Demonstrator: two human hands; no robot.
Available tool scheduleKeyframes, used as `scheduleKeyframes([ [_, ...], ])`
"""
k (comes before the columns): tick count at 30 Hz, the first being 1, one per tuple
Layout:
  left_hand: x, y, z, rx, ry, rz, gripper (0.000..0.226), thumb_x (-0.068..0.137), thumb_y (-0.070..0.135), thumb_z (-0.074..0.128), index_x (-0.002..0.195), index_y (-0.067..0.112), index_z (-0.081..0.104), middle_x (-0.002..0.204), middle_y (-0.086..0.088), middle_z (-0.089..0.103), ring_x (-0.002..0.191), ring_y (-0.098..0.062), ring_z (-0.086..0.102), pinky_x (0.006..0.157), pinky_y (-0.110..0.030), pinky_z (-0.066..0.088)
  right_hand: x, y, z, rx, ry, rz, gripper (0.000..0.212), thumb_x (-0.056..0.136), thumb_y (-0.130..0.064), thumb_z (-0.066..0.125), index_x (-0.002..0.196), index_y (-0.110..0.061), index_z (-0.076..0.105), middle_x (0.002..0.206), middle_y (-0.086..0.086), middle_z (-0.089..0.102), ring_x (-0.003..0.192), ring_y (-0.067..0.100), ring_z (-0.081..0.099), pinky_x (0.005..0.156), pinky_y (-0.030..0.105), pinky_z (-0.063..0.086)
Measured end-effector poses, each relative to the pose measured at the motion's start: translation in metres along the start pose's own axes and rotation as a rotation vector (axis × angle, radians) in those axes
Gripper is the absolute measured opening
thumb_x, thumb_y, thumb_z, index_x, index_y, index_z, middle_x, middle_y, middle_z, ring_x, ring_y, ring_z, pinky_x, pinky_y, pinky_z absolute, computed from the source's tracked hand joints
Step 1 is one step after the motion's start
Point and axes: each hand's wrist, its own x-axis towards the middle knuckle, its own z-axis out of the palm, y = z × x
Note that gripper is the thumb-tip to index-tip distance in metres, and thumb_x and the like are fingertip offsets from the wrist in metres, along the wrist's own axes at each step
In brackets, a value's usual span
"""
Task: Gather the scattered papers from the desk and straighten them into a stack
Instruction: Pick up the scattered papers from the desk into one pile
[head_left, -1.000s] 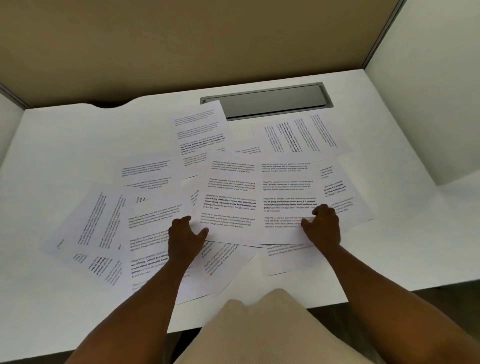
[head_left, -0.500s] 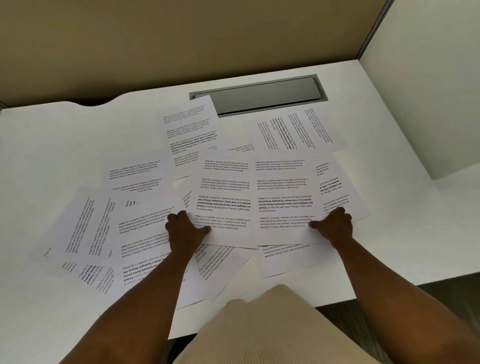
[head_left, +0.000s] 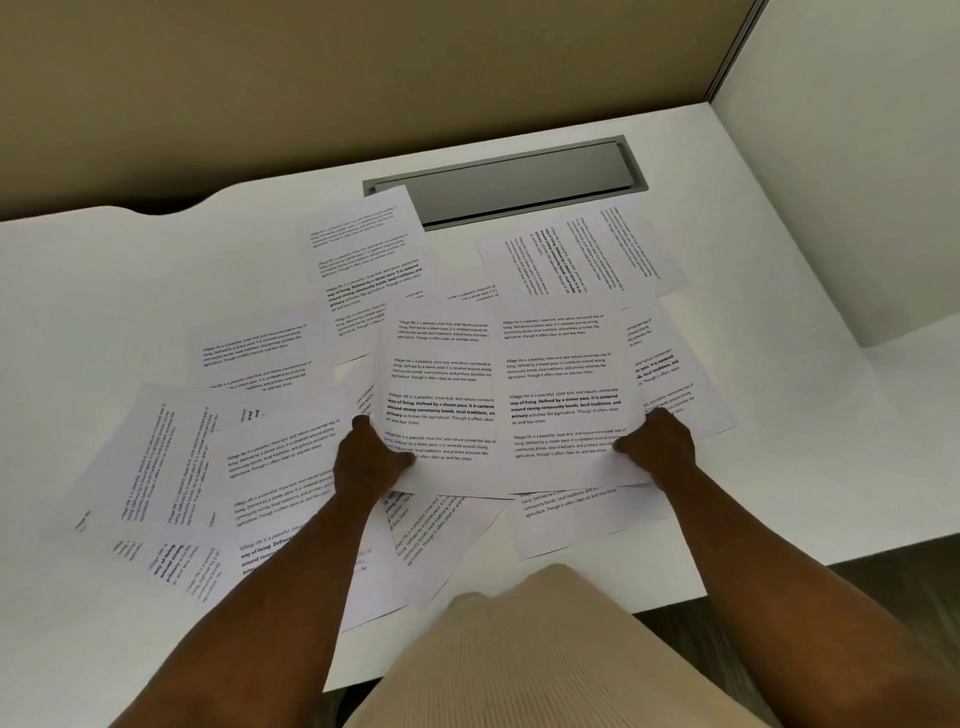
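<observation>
The left hand (head_left: 370, 462) is closed on the lower left corner of two overlapping sheets (head_left: 498, 400), thumb on top of the paper and the other fingers tucked out of sight beneath it. The right hand (head_left: 658, 446) pinches the lower right edge of the same pair in much the same way, its fingers likewise hidden under the page. Held between both hands, the pair sits near the middle of the white tabletop (head_left: 104, 291), over other pages; whether its far edge is lifted or resting on the papers below cannot be told.

The scattered papers (head_left: 270, 467) spread widely around it: a broad overlapping cluster to the left, partly covered by the left forearm; one sheet (head_left: 363, 260) farther back, its top corner overlapping the grey recessed panel (head_left: 519, 179) set into the tabletop; a sideways sheet (head_left: 582, 254) just in front of that panel on the right; and a few pages poking out beneath and to the right of the held pair. One sheet (head_left: 566, 519) lies near the front edge.

The print is mostly too small or blurred to read. The person's beige ribbed garment (head_left: 519, 649) fills the bottom of the view, hiding the tabletop's near edge there.
</observation>
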Motion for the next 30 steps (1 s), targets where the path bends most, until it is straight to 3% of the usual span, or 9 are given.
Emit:
scheduleKeyframes([
  [4, 0.001, 0.003, -0.004, -0.033, 0.023, 0.043, 0.047, 0.091, 0.027, 0.063, 0.133, 0.007, 0.051, 0.132, -0.015, 0.06, 0.12, -0.034, 0.056, 0.101, -0.043, 0.046, -0.004, -0.004, -0.007, 0.119, 0.119, -0.14, 0.033, 0.088, -0.02, 0.064, 0.114, -0.002, 0.058, 0.117, 0.018, 0.065, 0.109, 0.034, 0.059, 0.089, 0.034, 0.045],
  [7, 0.002, 0.003, -0.01, -0.139, 0.002, 0.108, 0.04, 0.096, 0.023, 0.056, 0.134, 0.008, 0.054, 0.133, -0.014, 0.06, 0.121, -0.033, 0.057, 0.104, -0.044, 0.045, -0.011, -0.01, -0.023, 0.224, 0.231, -0.303, 0.023, 0.091, -0.018, 0.062, 0.105, -0.001, 0.061, 0.106, 0.017, 0.068, 0.095, 0.032, 0.063, 0.077, 0.027, 0.042],
  [10, -0.002, 0.002, -0.019, -0.319, -0.022, 0.112, 0.037, 0.098, 0.018, 0.055, 0.134, 0.009, 0.056, 0.131, -0.012, 0.061, 0.115, -0.028, 0.059, 0.102, -0.039, 0.046, -0.014, -0.015, -0.045, 0.389, 0.29, -0.322, 0.024, 0.092, -0.02, 0.062, 0.108, -0.003, 0.062, 0.107, 0.015, 0.068, 0.093, 0.027, 0.062, 0.08, 0.028, 0.044],
  [12, -0.007, 0.003, -0.024, -0.51, -0.053, 0.047, 0.037, 0.098, 0.014, 0.055, 0.134, 0.009, 0.056, 0.13, -0.011, 0.062, 0.108, -0.023, 0.059, 0.101, -0.039, 0.047, -0.015, -0.021, -0.058, 0.63, 0.23, -0.242, 0.024, 0.091, -0.019, 0.063, 0.111, -0.006, 0.062, 0.111, 0.015, 0.067, 0.092, 0.023, 0.06, 0.081, 0.031, 0.047],
  [15, -0.013, 0.005, -0.029, -0.723, -0.123, -0.028, 0.037, 0.097, 0.014, 0.057, 0.134, 0.012, 0.056, 0.13, -0.009, 0.062, 0.109, -0.025, 0.061, 0.101, -0.045, 0.049, -0.022, -0.032, -0.069, 1.012, -0.007, -0.137, 0.02, 0.093, -0.016, 0.061, 0.112, -0.013, 0.061, 0.11, 0.009, 0.067, 0.09, 0.019, 0.065, 0.074, 0.032, 0.054],
  [17, -0.016, 0.007, -0.031, -0.852, -0.181, -0.054, 0.036, 0.098, 0.012, 0.055, 0.133, 0.014, 0.056, 0.127, -0.008, 0.064, 0.109, -0.025, 0.063, 0.097, -0.045, 0.052, -0.032, -0.042, -0.069, 1.13, -0.154, -0.116, 0.014, 0.094, -0.015, 0.059, 0.108, -0.016, 0.062, 0.106, 0.002, 0.069, 0.09, 0.015, 0.067, 0.067, 0.028, 0.058],
  [23, -0.038, 0.022, -0.037, -1.109, -0.302, -0.031, 0.029, 0.099, 0.012, 0.052, 0.125, 0.021, 0.059, 0.114, 0.002, 0.07, 0.1, -0.016, 0.067, 0.069, -0.027, 0.059, -0.053, -0.07, -0.037, 1.178, -0.348, -0.147, 0.016, 0.096, -0.015, 0.055, 0.108, -0.018, 0.063, 0.11, 0.0, 0.07, 0.097, 0.015, 0.067, 0.071, 0.026, 0.058],
  [30, -0.053, 0.018, -0.042, -1.117, -0.291, -0.01, 0.026, 0.097, 0.015, 0.055, 0.12, 0.023, 0.064, 0.112, 0.0, 0.074, 0.098, -0.017, 0.072, 0.07, -0.029, 0.059, -0.068, -0.087, -0.004, 0.949, -0.311, -0.175, 0.033, 0.094, -0.014, 0.058, 0.127, -0.014, 0.052, 0.118, 0.005, 0.065, 0.099, 0.021, 0.064, 0.071, 0.035, 0.053],
])
